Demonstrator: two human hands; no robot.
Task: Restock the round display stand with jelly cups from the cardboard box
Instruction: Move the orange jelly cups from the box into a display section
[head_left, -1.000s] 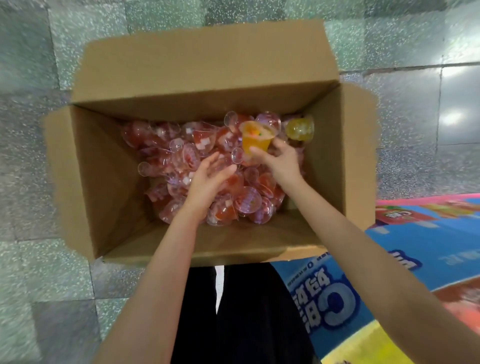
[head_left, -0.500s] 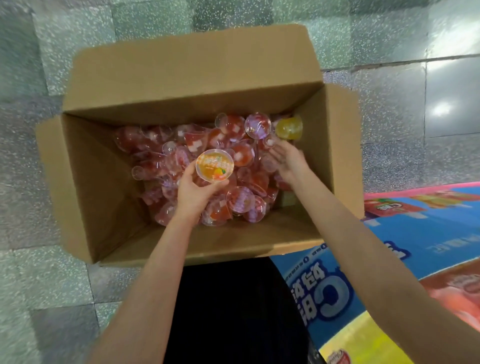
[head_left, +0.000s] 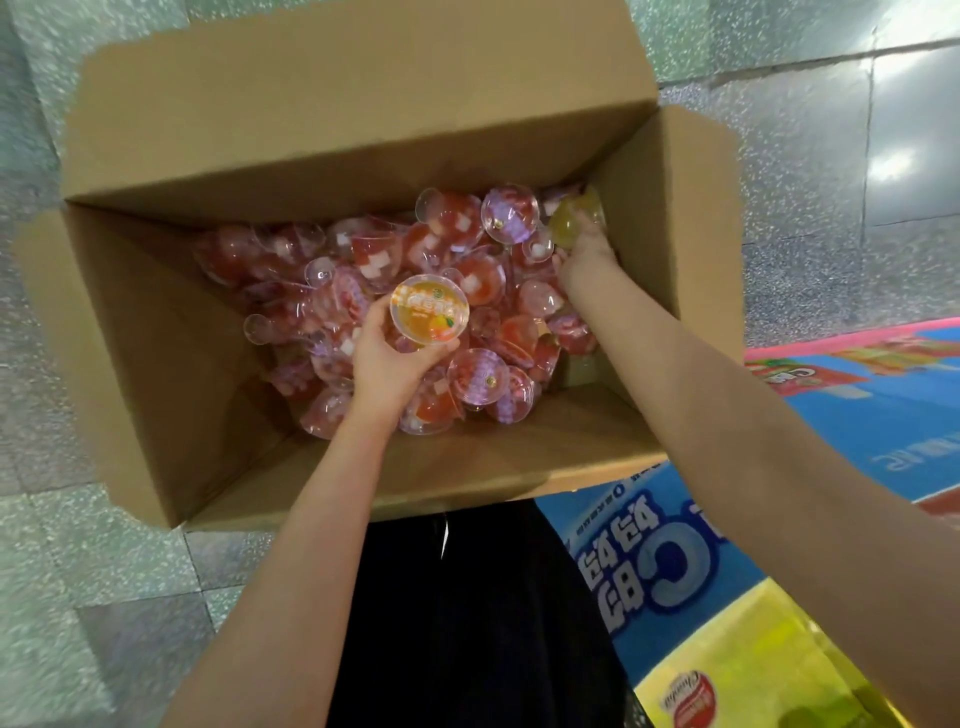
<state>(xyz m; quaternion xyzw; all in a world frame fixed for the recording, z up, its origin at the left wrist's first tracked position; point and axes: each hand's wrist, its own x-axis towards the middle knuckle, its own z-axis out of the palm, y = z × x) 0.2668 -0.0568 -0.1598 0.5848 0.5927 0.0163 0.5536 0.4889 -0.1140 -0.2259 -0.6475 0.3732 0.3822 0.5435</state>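
Checker: Stock position, please, reckoned from the cardboard box (head_left: 171, 332).

Operator: Item one, orange jelly cup (head_left: 429, 310): over the middle of the box, lid facing up at me, fingers of the left hand (head_left: 387, 358) curled round its sides from below. Item two, yellow jelly cup (head_left: 567, 224): far right corner of the box, against the right wall. My right hand (head_left: 584, 249) lies on it, fingers bent over its near side; I judge it a grip forming, but cannot tell if it has closed. Item three, red jelly cups (head_left: 467, 275): loose heap across the box floor, tipped every way.

Checker: Which hand takes the yellow?

Operator: Right, I'd say. It is at that corner; the left is well apart, mid-box. Display stand (head_left: 727, 561): printed top just beside the box's near right corner.
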